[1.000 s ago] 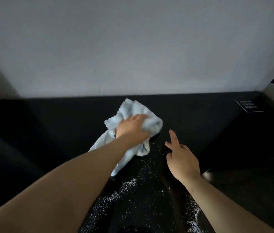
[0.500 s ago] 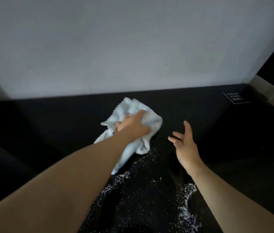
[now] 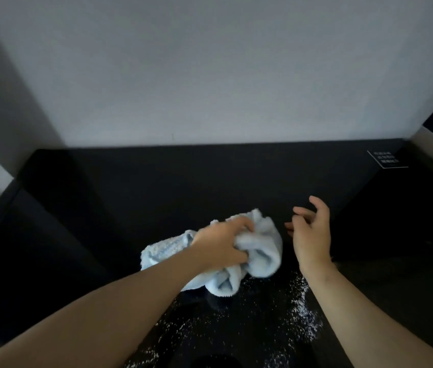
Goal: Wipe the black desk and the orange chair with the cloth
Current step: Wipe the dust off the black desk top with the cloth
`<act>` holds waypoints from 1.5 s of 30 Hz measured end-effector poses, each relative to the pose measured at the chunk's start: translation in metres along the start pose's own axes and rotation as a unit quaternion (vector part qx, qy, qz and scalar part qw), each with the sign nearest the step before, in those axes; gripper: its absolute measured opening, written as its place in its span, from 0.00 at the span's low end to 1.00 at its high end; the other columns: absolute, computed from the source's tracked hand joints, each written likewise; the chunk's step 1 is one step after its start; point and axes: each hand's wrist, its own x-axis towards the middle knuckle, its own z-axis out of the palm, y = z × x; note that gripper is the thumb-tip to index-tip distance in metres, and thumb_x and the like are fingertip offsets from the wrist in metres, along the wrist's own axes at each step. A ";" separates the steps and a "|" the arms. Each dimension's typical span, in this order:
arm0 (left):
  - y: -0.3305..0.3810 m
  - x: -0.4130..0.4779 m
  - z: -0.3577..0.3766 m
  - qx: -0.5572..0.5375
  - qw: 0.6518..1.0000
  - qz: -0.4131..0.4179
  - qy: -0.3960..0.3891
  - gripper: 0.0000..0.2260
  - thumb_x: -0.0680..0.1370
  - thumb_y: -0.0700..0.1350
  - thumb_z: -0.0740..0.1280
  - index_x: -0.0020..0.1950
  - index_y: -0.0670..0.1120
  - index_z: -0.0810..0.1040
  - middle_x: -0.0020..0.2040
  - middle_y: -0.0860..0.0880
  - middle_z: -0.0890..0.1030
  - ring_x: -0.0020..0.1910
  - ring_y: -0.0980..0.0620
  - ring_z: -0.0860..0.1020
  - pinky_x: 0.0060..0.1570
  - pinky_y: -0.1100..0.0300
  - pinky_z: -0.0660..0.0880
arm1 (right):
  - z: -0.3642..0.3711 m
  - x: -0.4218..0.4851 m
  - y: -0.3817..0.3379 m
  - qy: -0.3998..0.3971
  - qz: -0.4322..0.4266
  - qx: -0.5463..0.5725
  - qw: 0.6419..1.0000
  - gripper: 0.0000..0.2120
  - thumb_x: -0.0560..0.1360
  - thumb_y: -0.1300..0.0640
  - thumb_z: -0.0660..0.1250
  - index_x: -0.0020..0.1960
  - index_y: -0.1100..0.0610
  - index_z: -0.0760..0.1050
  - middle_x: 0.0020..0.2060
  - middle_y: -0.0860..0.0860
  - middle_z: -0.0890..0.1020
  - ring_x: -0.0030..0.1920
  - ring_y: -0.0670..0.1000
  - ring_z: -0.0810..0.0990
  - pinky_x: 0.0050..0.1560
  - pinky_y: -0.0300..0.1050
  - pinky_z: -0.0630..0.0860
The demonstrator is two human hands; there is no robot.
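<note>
My left hand (image 3: pixel 223 245) grips the crumpled pale-blue cloth (image 3: pixel 262 252), right hand (image 3: pixel 313 235) slack and empty; white specks (image 3: pixel 300 314) at the front edge of the glossy black desk (image 3: pixel 157 195) await wiping.

Fluffy, soft light-blue terry cloth (image 3: pixel 260 251) bunches on the black desk (image 3: pixel 183 187), a smooth, faintly glossy top speckled with white grainy powder (image 3: pixel 300 309).

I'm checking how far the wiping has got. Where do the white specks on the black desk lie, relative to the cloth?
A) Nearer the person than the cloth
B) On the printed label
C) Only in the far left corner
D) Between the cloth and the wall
A: the white specks are scattered over the black desk on the near side of the cloth, which the left hand grips.
</note>
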 end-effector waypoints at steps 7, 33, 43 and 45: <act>-0.067 -0.079 -0.068 -0.033 0.951 -0.068 0.301 0.23 0.66 0.46 0.68 0.58 0.62 0.71 0.56 0.59 0.77 0.55 0.53 0.77 0.51 0.56 0.73 | 0.009 -0.054 -0.008 -0.066 -0.007 -0.064 0.996 0.20 0.77 0.63 0.60 0.66 0.46 0.65 0.51 0.41 0.75 0.44 0.47 0.80 0.38 0.35 0.72; -0.146 -0.271 0.004 0.064 0.850 -0.396 0.343 0.19 0.72 0.56 0.59 0.63 0.56 0.64 0.62 0.48 0.69 0.58 0.39 0.69 0.52 0.43 0.67 | 0.039 -0.240 -0.003 -0.074 -0.036 -0.158 0.984 0.20 0.76 0.64 0.61 0.66 0.51 0.67 0.58 0.45 0.72 0.43 0.41 0.74 0.38 0.33 0.68; -0.059 -0.239 0.060 -0.084 0.916 -0.287 0.268 0.23 0.73 0.55 0.62 0.67 0.59 0.62 0.69 0.53 0.62 0.62 0.43 0.65 0.56 0.46 0.66 | 0.026 -0.260 0.002 -0.079 -0.050 -0.163 0.982 0.19 0.75 0.65 0.61 0.64 0.52 0.69 0.57 0.47 0.73 0.41 0.42 0.74 0.43 0.38 0.68; -0.083 -0.251 0.046 -0.020 0.891 -0.326 0.315 0.23 0.73 0.55 0.62 0.67 0.58 0.61 0.69 0.52 0.63 0.62 0.42 0.65 0.55 0.46 0.66 | 0.014 -0.251 -0.002 -0.079 -0.063 -0.164 0.981 0.20 0.76 0.64 0.61 0.65 0.51 0.68 0.57 0.45 0.72 0.42 0.42 0.74 0.39 0.33 0.68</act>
